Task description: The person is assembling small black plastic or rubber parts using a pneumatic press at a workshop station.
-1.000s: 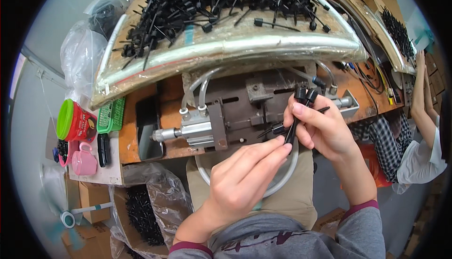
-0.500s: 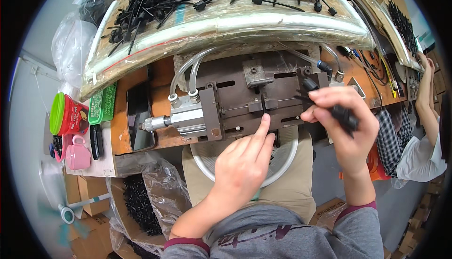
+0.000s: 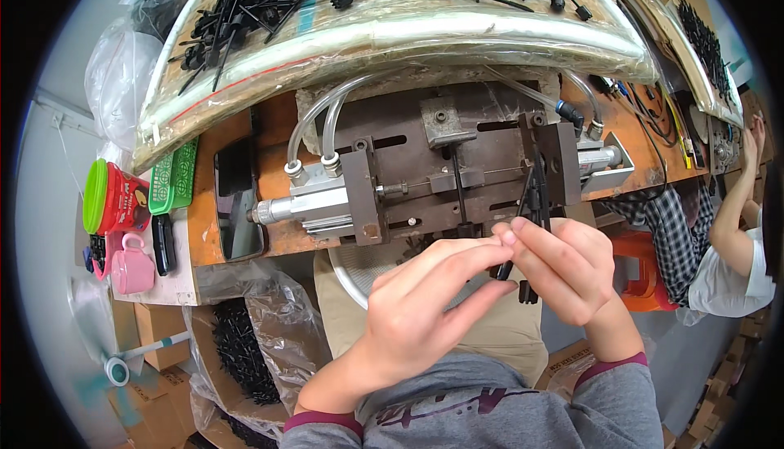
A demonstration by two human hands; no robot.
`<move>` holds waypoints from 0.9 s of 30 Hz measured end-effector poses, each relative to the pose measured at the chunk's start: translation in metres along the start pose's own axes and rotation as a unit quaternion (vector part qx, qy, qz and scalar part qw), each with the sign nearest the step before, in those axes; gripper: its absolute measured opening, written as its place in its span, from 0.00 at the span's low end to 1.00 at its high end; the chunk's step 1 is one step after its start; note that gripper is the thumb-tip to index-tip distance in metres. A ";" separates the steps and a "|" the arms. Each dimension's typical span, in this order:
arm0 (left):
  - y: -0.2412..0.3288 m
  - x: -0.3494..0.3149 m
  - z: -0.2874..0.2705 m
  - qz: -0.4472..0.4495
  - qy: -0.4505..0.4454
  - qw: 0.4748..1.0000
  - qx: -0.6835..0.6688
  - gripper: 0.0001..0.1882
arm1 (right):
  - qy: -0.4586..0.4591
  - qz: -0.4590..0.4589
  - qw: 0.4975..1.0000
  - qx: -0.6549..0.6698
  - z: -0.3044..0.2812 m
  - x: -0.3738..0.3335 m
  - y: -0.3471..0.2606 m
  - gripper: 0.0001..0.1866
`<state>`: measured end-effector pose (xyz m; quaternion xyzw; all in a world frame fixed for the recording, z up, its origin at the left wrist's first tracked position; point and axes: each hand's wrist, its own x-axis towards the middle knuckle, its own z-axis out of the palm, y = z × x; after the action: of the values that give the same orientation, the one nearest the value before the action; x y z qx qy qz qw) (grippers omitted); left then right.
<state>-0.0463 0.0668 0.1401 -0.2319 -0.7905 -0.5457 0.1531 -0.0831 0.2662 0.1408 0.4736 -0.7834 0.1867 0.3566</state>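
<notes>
Just in front of the metal fixture (image 3: 408, 155), my two hands meet at the fingertips. My right hand (image 3: 567, 273) is closed round several black plastic rods (image 3: 536, 196), their thin shafts pointing up and a ribbed end showing below the fingers. The fingers and thumb of my left hand (image 3: 425, 298) pinch toward the same bunch, at a dark rod end; its grip is partly hidden. Another black rod (image 3: 459, 187) with a knobbed near end lies in the middle of the fixture, under its small metal block (image 3: 445, 122).
Air cylinders (image 3: 327, 208) with clear hoses flank the fixture. Behind it, a plastic-wrapped tray (image 3: 367, 44) carries many black rods. A phone (image 3: 237, 196), green basket (image 3: 175, 175) and pink cup (image 3: 132, 269) stand left. A co-worker's arm (image 3: 735, 212) shows at far right.
My left hand has drawn back from the fixture's middle and come to my right hand. My right hand has moved down and left with the black rods. The fixture's right cylinder is uncovered.
</notes>
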 end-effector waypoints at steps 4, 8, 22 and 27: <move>0.004 -0.005 0.000 0.010 0.034 0.995 0.098 0.21 | 0.003 0.017 1.000 0.008 0.001 0.001 0.006 0.18; -0.012 -0.015 0.007 0.009 0.008 0.983 0.181 0.18 | 0.038 0.135 0.989 0.047 -0.004 -0.005 0.005 0.16; -0.014 -0.002 0.003 -0.024 -0.037 0.994 0.097 0.17 | 0.012 0.032 0.999 -0.026 -0.005 -0.018 0.008 0.22; 0.002 -0.004 0.001 0.008 -0.022 1.000 0.000 0.20 | 0.014 0.006 1.000 -0.015 0.002 -0.008 -0.001 0.19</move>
<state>-0.0418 0.0674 0.1387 -0.2505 -0.7916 -0.5395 0.1399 -0.0805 0.2693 0.1329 0.4605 -0.7839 0.1837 0.3738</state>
